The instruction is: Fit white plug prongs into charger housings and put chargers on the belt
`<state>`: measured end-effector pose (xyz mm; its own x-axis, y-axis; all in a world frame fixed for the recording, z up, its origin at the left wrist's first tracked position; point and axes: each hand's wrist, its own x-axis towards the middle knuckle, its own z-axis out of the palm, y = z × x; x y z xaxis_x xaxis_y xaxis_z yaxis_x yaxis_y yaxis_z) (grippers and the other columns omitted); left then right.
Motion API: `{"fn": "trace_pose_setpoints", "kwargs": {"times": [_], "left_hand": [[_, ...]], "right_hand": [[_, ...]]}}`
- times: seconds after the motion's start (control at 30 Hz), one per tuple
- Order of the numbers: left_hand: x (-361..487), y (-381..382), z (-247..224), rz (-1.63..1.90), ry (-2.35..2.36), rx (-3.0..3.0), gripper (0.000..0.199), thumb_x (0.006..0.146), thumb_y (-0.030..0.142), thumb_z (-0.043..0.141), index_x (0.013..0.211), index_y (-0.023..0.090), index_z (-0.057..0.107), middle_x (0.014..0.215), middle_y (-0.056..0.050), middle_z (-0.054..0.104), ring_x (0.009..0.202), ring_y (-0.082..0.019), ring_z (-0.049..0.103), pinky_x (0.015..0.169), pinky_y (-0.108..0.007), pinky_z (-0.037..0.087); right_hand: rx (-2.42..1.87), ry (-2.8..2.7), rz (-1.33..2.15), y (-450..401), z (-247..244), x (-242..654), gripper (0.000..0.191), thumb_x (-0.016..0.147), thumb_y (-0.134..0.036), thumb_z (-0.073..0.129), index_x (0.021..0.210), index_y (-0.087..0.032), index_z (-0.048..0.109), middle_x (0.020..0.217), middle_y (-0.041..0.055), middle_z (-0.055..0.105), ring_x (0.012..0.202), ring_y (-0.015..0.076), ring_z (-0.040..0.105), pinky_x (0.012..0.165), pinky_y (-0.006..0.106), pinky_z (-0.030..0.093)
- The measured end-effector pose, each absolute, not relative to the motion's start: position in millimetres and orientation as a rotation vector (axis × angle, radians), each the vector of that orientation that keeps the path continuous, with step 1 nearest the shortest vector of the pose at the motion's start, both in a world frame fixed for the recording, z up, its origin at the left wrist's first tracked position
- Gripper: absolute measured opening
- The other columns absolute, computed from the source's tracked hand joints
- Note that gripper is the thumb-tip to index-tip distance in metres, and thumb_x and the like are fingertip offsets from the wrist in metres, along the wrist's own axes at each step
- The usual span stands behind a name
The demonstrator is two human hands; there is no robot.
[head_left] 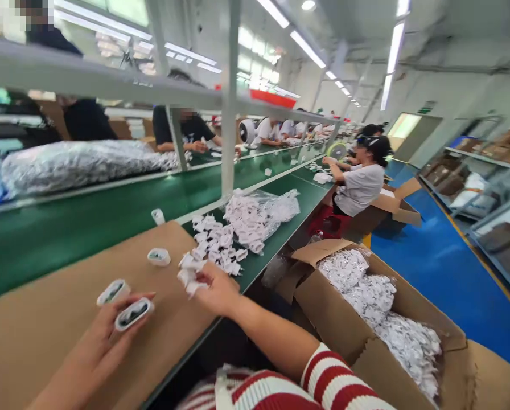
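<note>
My left hand [105, 336] holds a white oval housing [134, 314] with a dark green insert, pinched between its fingers above the brown cardboard sheet [54, 341]. A similar housing [113, 291] lies just beyond those fingers, and another [159, 257] rests farther up the sheet. My right hand [214, 287] is closed on several small white plastic parts [190, 273] at the sheet's right edge. Past that hand, a pile of white parts [246, 222] spills from a clear plastic bag [287, 206] onto the green bench.
A green conveyor [88, 216] runs beyond the sheet, carrying one white housing [157, 216]. A metal post [228, 114] stands near the pile. At the right is an open carton [336, 307] of bagged white parts. A person in white [360, 188] sits farther along the bench.
</note>
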<state>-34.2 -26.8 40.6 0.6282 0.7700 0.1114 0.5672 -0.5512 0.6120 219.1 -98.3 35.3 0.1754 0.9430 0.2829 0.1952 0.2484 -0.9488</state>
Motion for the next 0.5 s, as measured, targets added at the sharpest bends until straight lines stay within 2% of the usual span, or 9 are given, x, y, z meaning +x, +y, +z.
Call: {"fn": "trace_pose_setpoints", "kwargs": {"times": [0.07,0.17,0.27,0.33,0.43,0.5], "left_hand": [[-20.2,-41.8,36.9,0.5,1.026,2.15,0.044,0.093,0.059,0.055,0.129,0.033,0.053,0.135,-0.003,0.067,0.12,-0.03,0.065,0.105,-0.043,0.054],[-3.4,-52.6,24.8,0.507,0.976,2.05,0.053,0.094,0.06,0.057,0.13,0.021,0.057,0.128,-0.011,0.068,0.114,-0.029,0.066,0.105,-0.041,0.052],[2.5,-57.1,13.8,0.636,0.962,2.064,0.063,0.092,0.062,0.062,0.136,0.018,0.056,0.134,-0.014,0.064,0.122,-0.03,0.06,0.111,-0.043,0.047],[1.6,-58.3,10.5,0.716,0.986,2.109,0.063,0.089,0.063,0.066,0.132,0.017,0.06,0.132,-0.014,0.064,0.124,-0.031,0.058,0.113,-0.045,0.044],[-2.0,-57.8,9.8,0.705,0.966,2.133,0.051,0.091,0.062,0.063,0.116,0.018,0.069,0.115,-0.011,0.07,0.11,-0.028,0.062,0.103,-0.042,0.049],[-3.8,-57.3,10.6,0.684,0.925,2.122,0.047,0.093,0.06,0.062,0.113,0.018,0.07,0.11,-0.01,0.071,0.103,-0.026,0.063,0.096,-0.039,0.05]], "right_hand": [[-1.054,-0.957,1.207,-111.3,37.6,227.6,0.044,0.092,-0.054,0.057,0.117,-0.02,0.067,0.104,0.0063,0.076,0.097,0.0222,0.073,0.092,0.041,0.06],[-0.971,-0.653,1.483,-122.5,40.0,234.9,0.047,0.088,-0.063,0.063,0.106,-0.02,0.069,0.105,0.0076,0.078,0.095,0.0234,0.076,0.095,0.042,0.061],[-1.001,-0.599,1.517,-129.3,41.8,235.0,0.043,0.076,-0.053,0.081,0.104,-0.021,0.071,0.113,0.0061,0.078,0.106,0.0237,0.075,0.102,0.039,0.06],[-1.031,-0.616,1.513,-131.9,42.3,232.9,0.044,0.069,-0.045,0.089,0.103,-0.022,0.073,0.114,0.005,0.078,0.11,0.024,0.074,0.101,0.037,0.06],[-1.1,-0.629,1.504,-130.1,41.0,228.3,0.044,0.064,-0.042,0.091,0.099,-0.021,0.075,0.112,0.005,0.078,0.105,0.0241,0.075,0.091,0.034,0.063],[-1.172,-0.676,1.447,-125.9,39.2,223.4,0.044,0.064,-0.044,0.089,0.1,-0.021,0.075,0.11,0.0058,0.078,0.101,0.0244,0.075,0.086,0.035,0.063]]}}
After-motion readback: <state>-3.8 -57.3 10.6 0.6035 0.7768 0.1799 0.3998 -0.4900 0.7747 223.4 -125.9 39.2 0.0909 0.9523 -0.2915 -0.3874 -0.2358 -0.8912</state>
